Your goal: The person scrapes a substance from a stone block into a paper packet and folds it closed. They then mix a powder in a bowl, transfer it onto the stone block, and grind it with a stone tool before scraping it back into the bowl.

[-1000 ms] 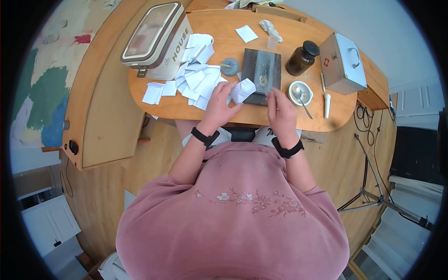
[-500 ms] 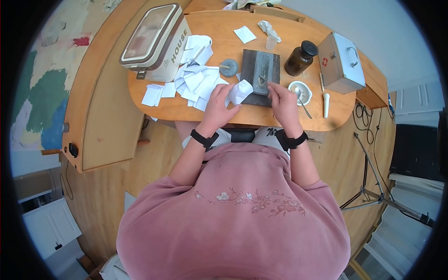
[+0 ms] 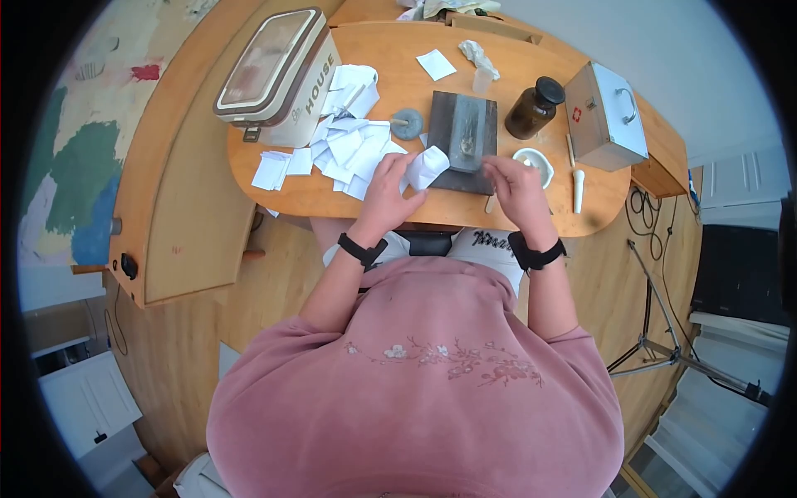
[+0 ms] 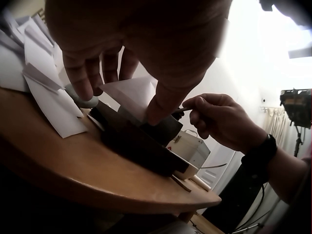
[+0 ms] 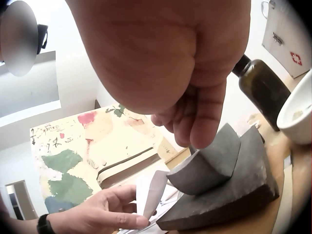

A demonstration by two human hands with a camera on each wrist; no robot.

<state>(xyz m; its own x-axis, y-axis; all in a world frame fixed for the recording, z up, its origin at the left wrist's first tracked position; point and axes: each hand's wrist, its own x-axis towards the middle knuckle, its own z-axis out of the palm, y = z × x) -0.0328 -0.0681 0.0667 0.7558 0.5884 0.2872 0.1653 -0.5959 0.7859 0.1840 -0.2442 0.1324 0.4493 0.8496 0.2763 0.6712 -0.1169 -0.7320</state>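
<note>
My left hand (image 3: 384,197) grips a folded white paper packet (image 3: 428,167) between thumb and fingers at the slab's near left corner. A thin dark stick (image 4: 182,110) shows at the fingertips of my right hand (image 3: 520,189), which pinches it; its far part is hidden. That hand hovers just right of the grey curved piece (image 3: 469,124), with pale crumbs near its front end. The curved piece rests on a dark slab (image 5: 204,214). Behind the right hand, the white bowl (image 3: 541,159) is partly covered. A small stick (image 3: 490,203) lies by the slab's front edge.
Loose folded papers (image 3: 353,149) and a lidded box (image 3: 274,83) lie left. A grey disc (image 3: 407,124) sits beside the slab. To the right stand a brown bottle (image 3: 534,109), a white pestle (image 3: 579,191) and a silver case (image 3: 606,116).
My right hand has drawn back to the right, away from the curved piece, and now hides most of the spoon in the bowl. The left hand keeps the paper packet in nearly the same place.
</note>
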